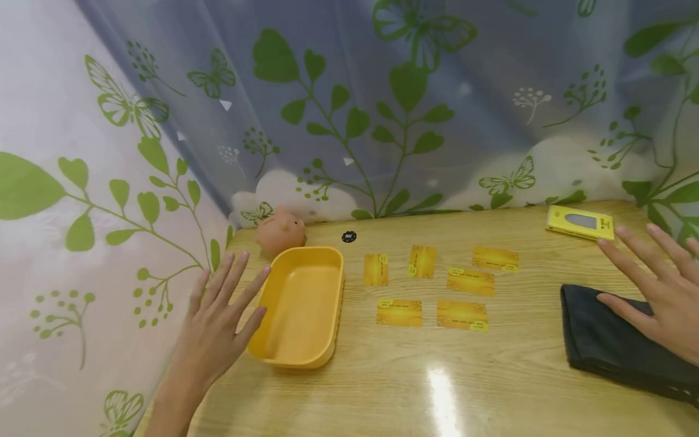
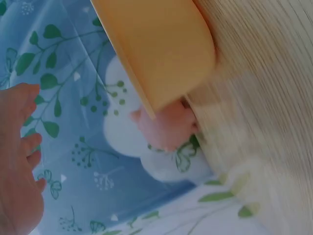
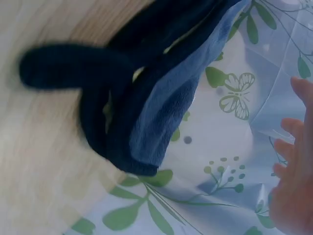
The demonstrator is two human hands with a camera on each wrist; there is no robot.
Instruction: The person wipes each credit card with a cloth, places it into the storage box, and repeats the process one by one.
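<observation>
My left hand (image 1: 215,325), fingers straight and spread, hovers just left of a yellow plastic basket (image 1: 297,309); it holds nothing. The basket's inside looks bare in the head view, and its outer wall (image 2: 161,44) fills the top of the left wrist view. Over a black fabric pouch (image 1: 606,340) at the right is my right hand (image 1: 663,291), also spread and holding nothing. In the right wrist view the dark pouch (image 3: 166,107) shows a strap or loop, blurred. Several orange-yellow cards (image 1: 471,281) lie flat mid-table, apart from both hands.
A pink piggy bank (image 1: 281,232) stands behind the basket. Right of it lies a black round chip (image 1: 349,237). A yellow box (image 1: 580,222) with a grey oval window lies at the back right. A leaf-and-butterfly curtain (image 1: 349,121) borders the wooden table (image 1: 382,388).
</observation>
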